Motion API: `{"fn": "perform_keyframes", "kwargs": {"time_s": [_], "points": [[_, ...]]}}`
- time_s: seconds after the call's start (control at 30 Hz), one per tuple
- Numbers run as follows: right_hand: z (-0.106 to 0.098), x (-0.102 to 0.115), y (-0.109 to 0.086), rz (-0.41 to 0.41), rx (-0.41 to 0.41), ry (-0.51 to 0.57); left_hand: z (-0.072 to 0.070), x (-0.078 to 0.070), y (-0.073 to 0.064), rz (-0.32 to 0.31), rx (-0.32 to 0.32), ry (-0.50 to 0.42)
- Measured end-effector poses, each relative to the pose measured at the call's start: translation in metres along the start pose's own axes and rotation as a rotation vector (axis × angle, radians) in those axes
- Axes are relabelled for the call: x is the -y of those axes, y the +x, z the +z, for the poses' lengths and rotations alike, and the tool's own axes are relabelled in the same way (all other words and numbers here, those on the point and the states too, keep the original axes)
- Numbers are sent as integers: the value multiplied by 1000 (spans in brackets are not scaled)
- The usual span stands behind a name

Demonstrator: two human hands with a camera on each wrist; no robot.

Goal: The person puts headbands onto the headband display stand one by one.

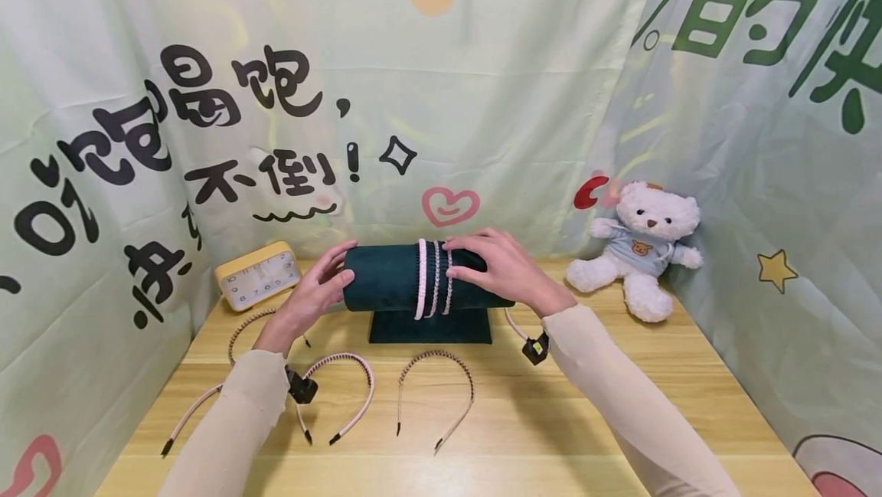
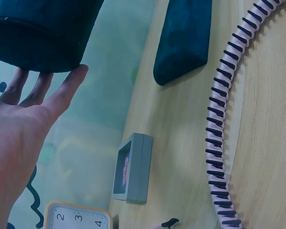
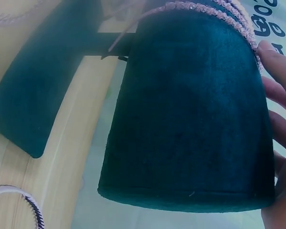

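Observation:
A dark green velvet headband stand [image 1: 382, 275] has a horizontal roll on a flat foot [image 1: 430, 328]. Round its middle sit a thick pink headband [image 1: 422, 282] and two thin sparkly headbands [image 1: 436, 282]. My left hand [image 1: 310, 298] touches the roll's left end, fingers extended; in the left wrist view its fingertips [image 2: 78, 71] meet the end's rim. On the roll's right half rests my right hand [image 1: 506, 263], thumb and forefinger at the rightmost sparkly headband. In the right wrist view the thumb [image 3: 274, 57] lies at that headband's edge, the other fingers partly hidden behind the roll.
On the wooden table [image 1: 524, 436] lie a headband [image 1: 472, 382] in front of the stand, a pink headband [image 1: 372, 382] and others by my left forearm. A yellow clock [image 1: 258, 275] stands back left, a white teddy bear [image 1: 641, 244] back right. Printed curtains [image 1: 537, 122] surround the table.

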State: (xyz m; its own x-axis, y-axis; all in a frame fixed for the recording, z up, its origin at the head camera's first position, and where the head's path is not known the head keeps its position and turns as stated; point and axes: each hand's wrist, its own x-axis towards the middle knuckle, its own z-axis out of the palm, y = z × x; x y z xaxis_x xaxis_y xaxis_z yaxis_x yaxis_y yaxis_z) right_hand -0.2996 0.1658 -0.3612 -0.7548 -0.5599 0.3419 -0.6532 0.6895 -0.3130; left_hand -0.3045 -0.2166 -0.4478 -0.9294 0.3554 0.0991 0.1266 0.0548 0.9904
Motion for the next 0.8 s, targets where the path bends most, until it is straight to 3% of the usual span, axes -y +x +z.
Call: {"fn": "perform_keyframes", "kwargs": {"time_s": [0.2, 0.4, 0.8], "points": [[0, -2, -3, 34, -15, 70, 0, 1, 0, 3, 4, -1], [-3, -10, -9, 17, -83, 172, 0, 1, 0, 2, 3, -5], [-17, -38, -45, 91, -142, 246, 1, 0, 1, -3, -1, -2]]}}
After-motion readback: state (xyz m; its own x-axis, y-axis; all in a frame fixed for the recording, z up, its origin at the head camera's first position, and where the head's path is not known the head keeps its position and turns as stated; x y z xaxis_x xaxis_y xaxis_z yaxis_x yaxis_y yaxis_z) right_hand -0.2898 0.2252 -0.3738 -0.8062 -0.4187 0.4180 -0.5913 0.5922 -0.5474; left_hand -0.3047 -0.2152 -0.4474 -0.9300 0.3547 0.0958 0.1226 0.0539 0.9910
